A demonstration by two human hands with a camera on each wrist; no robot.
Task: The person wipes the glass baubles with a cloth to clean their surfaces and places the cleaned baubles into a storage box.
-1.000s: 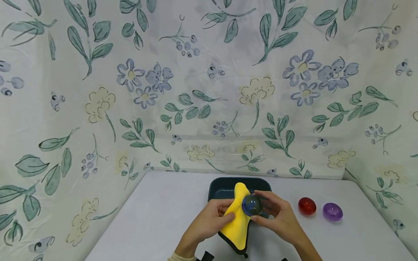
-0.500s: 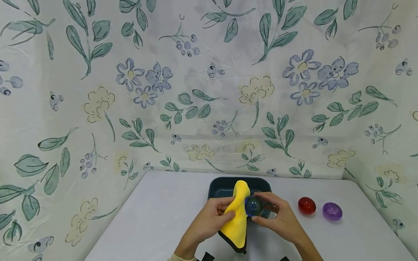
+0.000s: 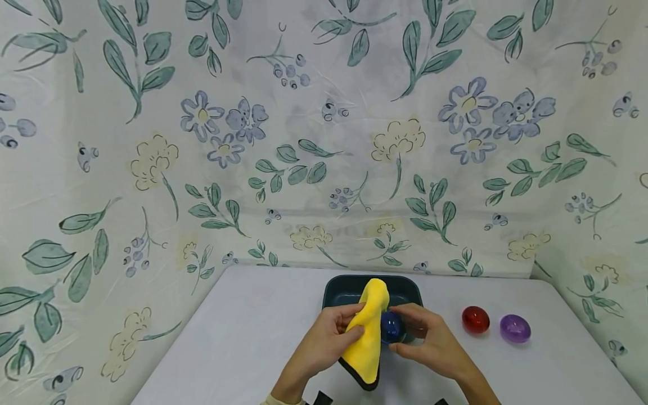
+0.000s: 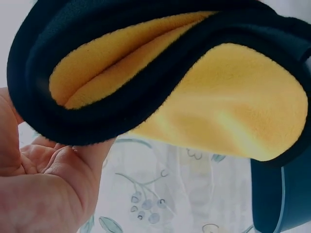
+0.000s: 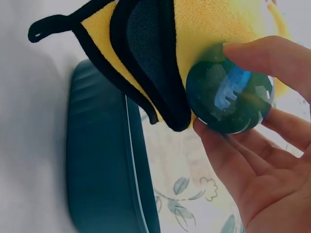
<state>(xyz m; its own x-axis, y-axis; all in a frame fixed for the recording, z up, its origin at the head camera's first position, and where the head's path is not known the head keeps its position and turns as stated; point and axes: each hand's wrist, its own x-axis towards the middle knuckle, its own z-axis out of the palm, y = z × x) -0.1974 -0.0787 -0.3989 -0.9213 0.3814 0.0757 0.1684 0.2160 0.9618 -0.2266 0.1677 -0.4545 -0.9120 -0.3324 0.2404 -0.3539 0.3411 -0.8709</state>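
My left hand (image 3: 329,336) holds a folded yellow microfiber cloth (image 3: 365,353) between thumb and fingers, its dark border hanging down. The left wrist view shows the cloth's (image 4: 243,97) plush yellow side and dark edging curled in folds above the palm. Thumb and fingertips of my right hand (image 3: 430,340) grip a shiny, see-through blue ball (image 3: 392,327) right beside the cloth. Seen from the right wrist, the ball (image 5: 228,99) looks green-blue with a bright reflection, and its left side meets the cloth's dark edge. Part of the ball is hidden behind the cloth in the head view.
Behind the hands stands a dark teal rectangular tub (image 3: 340,286), partly covered by hands and cloth. To the right, a red glossy ball (image 3: 476,320) and a purple one (image 3: 515,328) lie on the white table (image 3: 228,332). A flower-patterned sheet (image 3: 314,169) hangs behind the table.
The ball has turned in my right fingers and slid partly behind the cloth, from dark green to deep blue. The cloth's top has risen slightly, and its lower corner has shifted left.
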